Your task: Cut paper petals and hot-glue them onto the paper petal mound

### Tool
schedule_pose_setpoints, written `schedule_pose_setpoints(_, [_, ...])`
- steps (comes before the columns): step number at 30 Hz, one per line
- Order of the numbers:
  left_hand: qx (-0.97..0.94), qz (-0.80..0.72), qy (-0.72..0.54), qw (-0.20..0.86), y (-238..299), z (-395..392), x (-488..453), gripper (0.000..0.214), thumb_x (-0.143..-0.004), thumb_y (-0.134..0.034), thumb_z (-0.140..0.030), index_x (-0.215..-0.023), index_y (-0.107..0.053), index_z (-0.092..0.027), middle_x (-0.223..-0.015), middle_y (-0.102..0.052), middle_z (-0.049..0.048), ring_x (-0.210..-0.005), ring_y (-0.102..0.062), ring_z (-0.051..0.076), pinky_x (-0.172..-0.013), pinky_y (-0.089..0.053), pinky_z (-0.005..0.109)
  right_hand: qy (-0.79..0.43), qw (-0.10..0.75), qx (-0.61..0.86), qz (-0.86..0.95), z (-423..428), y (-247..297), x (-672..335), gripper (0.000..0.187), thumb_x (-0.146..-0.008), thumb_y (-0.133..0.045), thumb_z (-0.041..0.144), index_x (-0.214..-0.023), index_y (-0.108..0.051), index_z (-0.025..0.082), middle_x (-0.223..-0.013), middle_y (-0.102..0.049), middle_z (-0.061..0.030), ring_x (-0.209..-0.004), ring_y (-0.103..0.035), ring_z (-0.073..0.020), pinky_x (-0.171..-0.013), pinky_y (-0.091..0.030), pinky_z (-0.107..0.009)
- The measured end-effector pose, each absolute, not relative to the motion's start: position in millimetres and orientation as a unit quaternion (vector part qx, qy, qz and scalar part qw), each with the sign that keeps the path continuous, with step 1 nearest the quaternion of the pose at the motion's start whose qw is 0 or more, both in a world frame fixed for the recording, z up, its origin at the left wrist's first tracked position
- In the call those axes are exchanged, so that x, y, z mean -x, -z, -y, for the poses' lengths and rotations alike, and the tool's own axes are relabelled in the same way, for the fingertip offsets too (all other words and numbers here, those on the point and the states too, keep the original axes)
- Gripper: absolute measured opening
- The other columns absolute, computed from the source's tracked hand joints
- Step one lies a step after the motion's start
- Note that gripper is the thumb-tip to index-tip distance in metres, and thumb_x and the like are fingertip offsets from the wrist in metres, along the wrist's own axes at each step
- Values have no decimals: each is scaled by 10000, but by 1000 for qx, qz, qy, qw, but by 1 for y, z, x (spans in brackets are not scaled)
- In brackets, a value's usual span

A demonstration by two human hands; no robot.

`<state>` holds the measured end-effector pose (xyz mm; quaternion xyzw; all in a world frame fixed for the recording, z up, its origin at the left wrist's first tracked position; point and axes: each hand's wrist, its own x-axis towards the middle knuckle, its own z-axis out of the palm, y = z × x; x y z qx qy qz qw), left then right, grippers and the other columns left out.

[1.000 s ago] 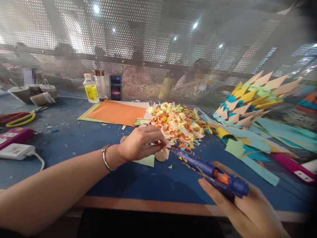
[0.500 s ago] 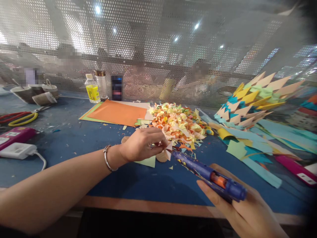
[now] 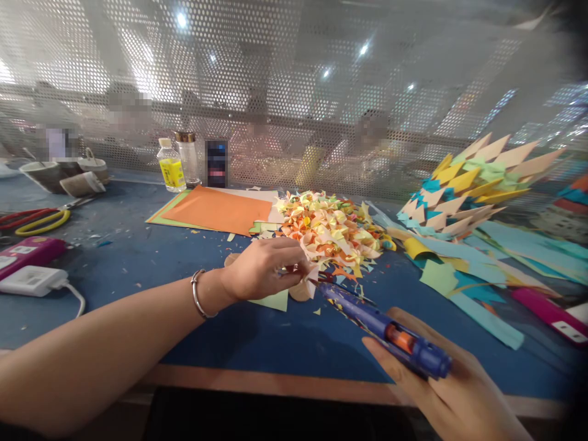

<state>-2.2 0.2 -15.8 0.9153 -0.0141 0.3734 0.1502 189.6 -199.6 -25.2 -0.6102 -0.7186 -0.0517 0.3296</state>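
Observation:
My left hand (image 3: 269,269) is closed, its fingertips pinching a small pale paper piece (image 3: 312,278) above the blue table. My right hand (image 3: 441,373) grips a blue glue gun (image 3: 367,318) with an orange part showing through its body. The gun's nozzle points left and reaches the paper piece; whether the tip touches it I cannot tell. Just beyond my left fingers lies a heap of folded orange, yellow and cream paper pieces (image 3: 335,229). A light green paper (image 3: 273,301) and a round tan disc (image 3: 300,291) lie partly hidden beneath the left hand.
Orange sheets (image 3: 215,208) lie behind my left hand, near a yellow-labelled bottle (image 3: 171,166). Scissors (image 3: 43,222) and a magenta power strip (image 3: 34,254) are at left. A spiky layered paper form (image 3: 459,190) and paper strips (image 3: 487,318) occupy the right. Perforated metal borders the back.
The glue gun and my right hand have shifted slightly left and down. My left hand stays nearly still, holding the paper piece.

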Motion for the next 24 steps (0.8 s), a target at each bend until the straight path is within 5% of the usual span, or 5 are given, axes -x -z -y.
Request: schedule_pose_setpoints(24, [-910, -20, -357, 210, 18, -2, 2, 124, -829, -550, -64, -854, -622, -163, -900, -695, 70, -796, -644, 128, -632, -533, 220, 30, 384, 652, 654, 210, 29, -198, 119, -873, -590, 357, -841, -607, 243, -779, -712, -10, -645, -686, -191, -547, -530, -241])
